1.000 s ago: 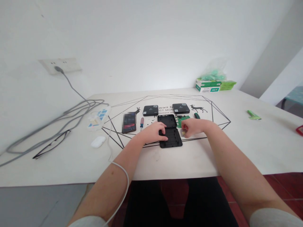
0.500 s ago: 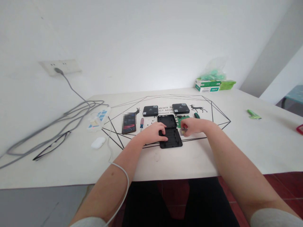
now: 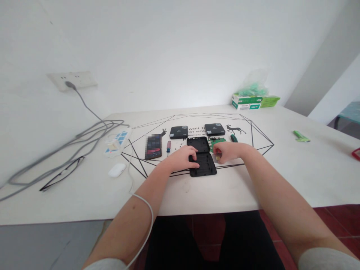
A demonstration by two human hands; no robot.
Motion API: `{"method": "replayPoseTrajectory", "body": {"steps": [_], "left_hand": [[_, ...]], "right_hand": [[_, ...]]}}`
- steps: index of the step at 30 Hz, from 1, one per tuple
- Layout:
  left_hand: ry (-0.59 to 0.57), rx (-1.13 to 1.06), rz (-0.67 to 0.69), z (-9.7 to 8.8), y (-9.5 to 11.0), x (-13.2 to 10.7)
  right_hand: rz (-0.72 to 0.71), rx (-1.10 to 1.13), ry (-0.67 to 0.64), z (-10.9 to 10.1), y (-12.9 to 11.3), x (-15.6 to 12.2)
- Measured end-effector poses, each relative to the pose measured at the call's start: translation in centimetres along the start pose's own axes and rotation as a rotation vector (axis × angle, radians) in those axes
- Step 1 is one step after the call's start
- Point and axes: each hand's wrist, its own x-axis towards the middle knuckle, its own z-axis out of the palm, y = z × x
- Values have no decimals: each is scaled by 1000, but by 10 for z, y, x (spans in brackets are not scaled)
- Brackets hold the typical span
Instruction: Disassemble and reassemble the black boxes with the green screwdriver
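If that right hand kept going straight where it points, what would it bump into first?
Probably the black case, just left of the right hand. The green board lies close by the fingertips and might be brushed; depth is unclear.

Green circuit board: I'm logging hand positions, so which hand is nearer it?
Right. The right hand is by the near edge of the circuit board; the left hand is farther left, at the black case.

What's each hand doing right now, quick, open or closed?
Left hand: open, fingers apart, on the nearer black case part.
Right hand: closed, seemingly pinching a small flat piece; exactly what it is can't be told.
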Motion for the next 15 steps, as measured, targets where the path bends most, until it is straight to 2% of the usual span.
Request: {"method": "replayPoseTrajectory", "body": {"steps": [12, 15], "left_hand": [[-3, 0, -4, -1, 2, 0], [-2, -1, -10, -1, 2, 0]], "right_hand": [[-3, 23, 1, -1, -2, -1], [8, 44, 67, -5, -1, -3]]}}
